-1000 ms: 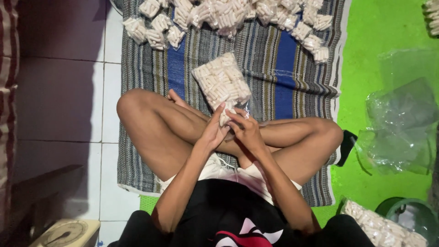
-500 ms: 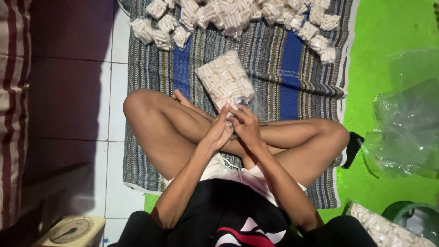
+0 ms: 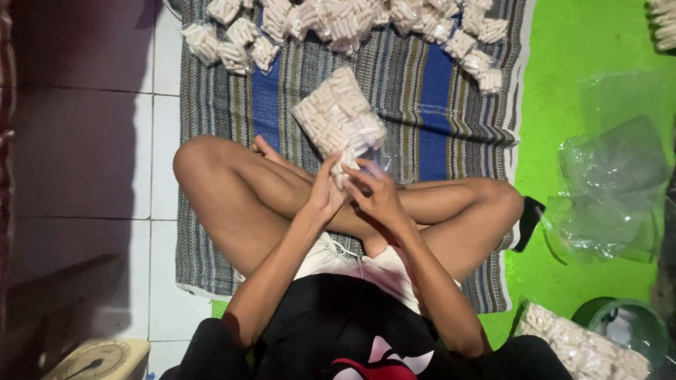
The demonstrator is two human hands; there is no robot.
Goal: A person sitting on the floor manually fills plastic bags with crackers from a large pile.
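Note:
I sit cross-legged on a striped mat. A clear plastic bag packed with pale finger-shaped snacks rests on the mat just beyond my shins. My left hand and my right hand meet at the bag's near, open end, fingers pinched on its gathered neck. The fingertips overlap there, so the exact grip is partly hidden. A row of several small filled snack bags lies along the mat's far edge.
Empty clear plastic bags lie on the green floor at right. A large bag of loose snacks and a round green container sit at lower right. A kitchen scale stands at lower left on white tiles.
The view has shifted slightly. My hands stay at the bag's neck, with small finger movements as they work it; the bag remains on the mat.

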